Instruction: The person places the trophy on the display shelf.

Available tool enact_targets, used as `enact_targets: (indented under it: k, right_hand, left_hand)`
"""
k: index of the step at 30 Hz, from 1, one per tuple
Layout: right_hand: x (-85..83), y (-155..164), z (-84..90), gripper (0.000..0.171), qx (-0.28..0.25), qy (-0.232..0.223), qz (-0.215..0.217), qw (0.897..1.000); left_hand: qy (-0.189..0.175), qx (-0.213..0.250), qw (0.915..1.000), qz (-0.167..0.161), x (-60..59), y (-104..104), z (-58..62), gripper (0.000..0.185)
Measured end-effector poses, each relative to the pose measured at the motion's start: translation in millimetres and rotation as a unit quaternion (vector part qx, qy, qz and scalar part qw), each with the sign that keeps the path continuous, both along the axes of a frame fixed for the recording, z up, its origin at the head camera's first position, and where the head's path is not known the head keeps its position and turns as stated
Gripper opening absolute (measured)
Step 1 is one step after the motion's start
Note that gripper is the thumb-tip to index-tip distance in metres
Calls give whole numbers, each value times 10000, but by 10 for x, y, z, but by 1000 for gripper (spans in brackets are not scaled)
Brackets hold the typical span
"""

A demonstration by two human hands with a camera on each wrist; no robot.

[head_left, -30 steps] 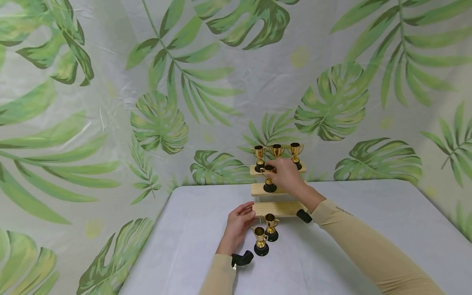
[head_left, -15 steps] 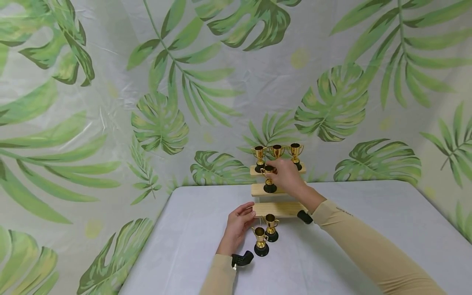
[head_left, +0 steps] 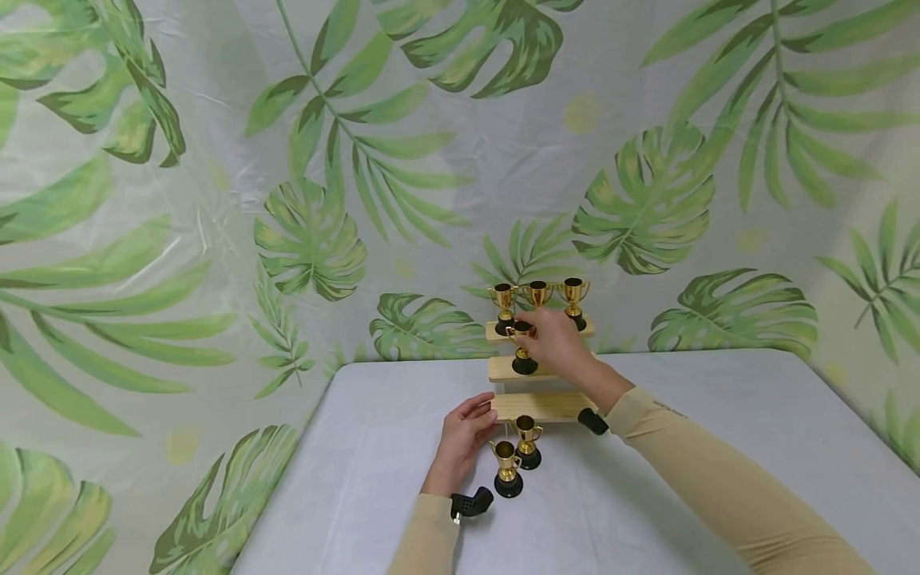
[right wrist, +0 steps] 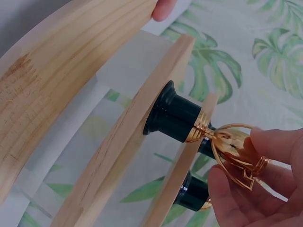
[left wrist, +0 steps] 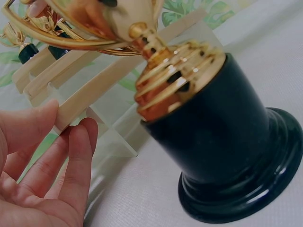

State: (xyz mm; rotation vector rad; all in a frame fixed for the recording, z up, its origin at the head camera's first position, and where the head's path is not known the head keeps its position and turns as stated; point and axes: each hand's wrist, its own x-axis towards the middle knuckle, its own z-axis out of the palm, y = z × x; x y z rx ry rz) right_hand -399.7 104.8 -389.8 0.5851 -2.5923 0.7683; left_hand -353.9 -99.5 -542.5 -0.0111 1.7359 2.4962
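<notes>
A three-step wooden stand sits on the white table. Three small gold trophy cups with black bases line its top step. My right hand pinches a fourth trophy cup by its bowl, its black base resting on the left of the middle step. My left hand rests with straight fingers against the left end of the lowest step, holding nothing. Two more trophy cups stand on the table just right of that hand; one of them fills the left wrist view.
The white table extends to the right and front of the stand. A leaf-print curtain hangs behind and on both sides. Black wrist-camera mounts sit at both wrists.
</notes>
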Motion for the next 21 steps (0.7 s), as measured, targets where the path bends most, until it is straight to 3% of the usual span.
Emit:
enact_targets:
  k: [13, 21]
  right_hand:
    - [43, 6, 35, 46, 245, 129, -45, 9996]
    - [136, 20, 94, 55, 185, 271, -299, 9990]
  left_hand:
    - [41, 63, 10000, 20, 14, 25, 9, 45]
    - [37, 62, 10000, -54, 0, -1, 1, 46]
